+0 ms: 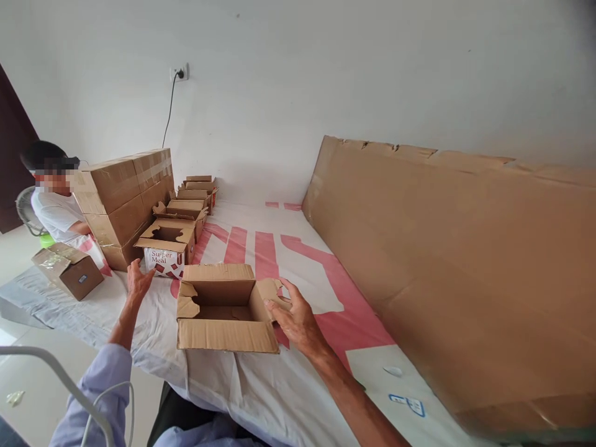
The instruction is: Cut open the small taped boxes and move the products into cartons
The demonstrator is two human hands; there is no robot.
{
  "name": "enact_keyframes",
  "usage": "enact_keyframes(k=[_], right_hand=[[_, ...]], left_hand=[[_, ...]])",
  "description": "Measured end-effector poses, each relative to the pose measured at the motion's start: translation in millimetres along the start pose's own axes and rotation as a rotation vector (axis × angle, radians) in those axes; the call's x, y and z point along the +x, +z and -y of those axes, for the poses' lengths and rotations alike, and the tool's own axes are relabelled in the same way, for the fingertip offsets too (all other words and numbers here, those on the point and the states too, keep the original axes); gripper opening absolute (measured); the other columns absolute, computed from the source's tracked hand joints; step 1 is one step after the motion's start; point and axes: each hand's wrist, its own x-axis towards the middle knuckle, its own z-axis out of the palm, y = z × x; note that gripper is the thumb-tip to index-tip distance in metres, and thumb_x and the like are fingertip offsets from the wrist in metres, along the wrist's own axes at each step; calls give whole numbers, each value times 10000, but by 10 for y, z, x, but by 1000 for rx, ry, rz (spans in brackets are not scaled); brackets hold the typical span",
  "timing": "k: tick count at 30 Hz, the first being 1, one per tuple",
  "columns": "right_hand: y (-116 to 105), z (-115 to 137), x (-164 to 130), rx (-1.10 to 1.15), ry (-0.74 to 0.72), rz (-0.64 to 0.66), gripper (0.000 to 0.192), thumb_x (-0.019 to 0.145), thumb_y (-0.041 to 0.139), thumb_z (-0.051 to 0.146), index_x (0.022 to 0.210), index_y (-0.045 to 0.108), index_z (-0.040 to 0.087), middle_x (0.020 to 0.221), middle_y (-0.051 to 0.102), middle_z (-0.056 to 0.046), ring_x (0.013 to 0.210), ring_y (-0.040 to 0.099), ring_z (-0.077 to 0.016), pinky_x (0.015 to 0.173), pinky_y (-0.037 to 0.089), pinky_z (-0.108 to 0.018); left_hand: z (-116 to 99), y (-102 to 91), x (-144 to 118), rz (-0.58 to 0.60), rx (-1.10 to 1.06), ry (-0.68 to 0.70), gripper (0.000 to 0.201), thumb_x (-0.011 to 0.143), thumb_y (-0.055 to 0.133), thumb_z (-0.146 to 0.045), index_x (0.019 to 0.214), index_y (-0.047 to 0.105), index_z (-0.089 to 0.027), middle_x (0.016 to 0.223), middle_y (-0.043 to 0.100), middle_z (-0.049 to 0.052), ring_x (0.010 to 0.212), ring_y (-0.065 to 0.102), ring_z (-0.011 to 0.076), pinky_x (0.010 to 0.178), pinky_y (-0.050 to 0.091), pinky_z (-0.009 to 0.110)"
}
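Two forearms reach forward from the near edge, the left in a pale lilac sleeve, the right bare. Between them an open box (226, 308) sits on a white sheet (261, 379) printed with large pink letters, its flaps spread outward and its inside showing nothing in it. At the box's right side, the right hand (297, 318) lies with fingers loosely spread, fingertips touching the right flap and gripping nothing. Left of the box, the left hand (138, 279) is open with fingers extended, holding nothing, just beside a printed box (167, 247) marked "Super Meal". Behind that printed box, a row of open boxes (190, 200) runs away toward the far wall. Left of the row stands a stack of sealed cartons (121, 202). Nearer and further left, a small taped carton (68, 270) lies tilted on the sheet's edge. Beside the stack, a person (56, 205) in a white shirt sits at the far left. Along the right side, a large cardboard sheet (456, 273) leans against the wall. On the far wall, a cable hangs from a socket (180, 73).
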Motion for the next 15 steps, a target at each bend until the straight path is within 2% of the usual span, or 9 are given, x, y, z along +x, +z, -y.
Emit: enact_keyframes(k=[2, 3, 4, 7, 10, 12, 15], right_hand=[[90, 38, -26, -44, -49, -15, 765, 855, 758, 571, 1513, 581, 222, 1402, 712, -179, 1280, 695, -365, 1116, 561, -567], [139, 68, -49, -59, -71, -20, 751, 873, 736, 552, 1524, 569, 216, 1401, 711, -185, 1261, 705, -358, 1098, 575, -557], [189, 104, -81, -67, -87, -22, 734, 896, 711, 533, 1537, 555, 211, 1397, 712, -189, 1242, 714, -352, 1074, 592, -549], [346, 215, -229, -59, -114, -5, 692, 964, 640, 481, 1579, 509, 193, 1383, 717, -209, 1189, 743, -346, 1012, 630, -540], [498, 275, -448, -53, -166, -12, 676, 1003, 610, 447, 1611, 476, 184, 1385, 719, -221, 1216, 737, -356, 1032, 622, -555], [583, 269, -616, -43, -203, -23, 669, 1017, 606, 433, 1628, 463, 202, 1401, 715, -213, 1262, 719, -359, 1061, 607, -563], [669, 236, -844, 13, -213, 10, 655, 1043, 583, 424, 1653, 441, 233, 1430, 704, -200, 1284, 713, -352, 1064, 609, -560]], left_hand=[[-17, -131, -303, 42, -49, 36, 703, 774, 815, -507, 1372, 634, -184, 1376, 704, 180, 1232, 706, 364, 1022, 566, 480], [-19, -215, -480, 96, -92, 56, 695, 787, 796, -565, 1356, 655, -192, 1335, 731, 159, 1170, 735, 345, 959, 597, 454], [-19, -312, -665, 199, -203, 52, 724, 781, 807, -607, 1347, 673, -177, 1324, 742, 172, 1164, 740, 358, 918, 610, 446], [-22, -649, -1181, 482, -450, -33, 760, 847, 758, -712, 1386, 695, -181, 1406, 730, 195, 1272, 712, 399, 904, 620, 436], [-44, -917, -1536, 636, -514, -12, 781, 828, 784, -732, 1423, 718, -231, 1507, 693, 171, 1414, 623, 440, 1025, 598, 476], [-57, -993, -1671, 658, -523, -3, 834, 750, 885, -671, 1457, 706, -265, 1552, 668, 146, 1455, 584, 463, 1084, 583, 509], [-61, -999, -1758, 569, -540, -15, 895, 670, 980, -541, 1472, 687, -274, 1556, 669, 119, 1456, 588, 454, 1128, 575, 518]])
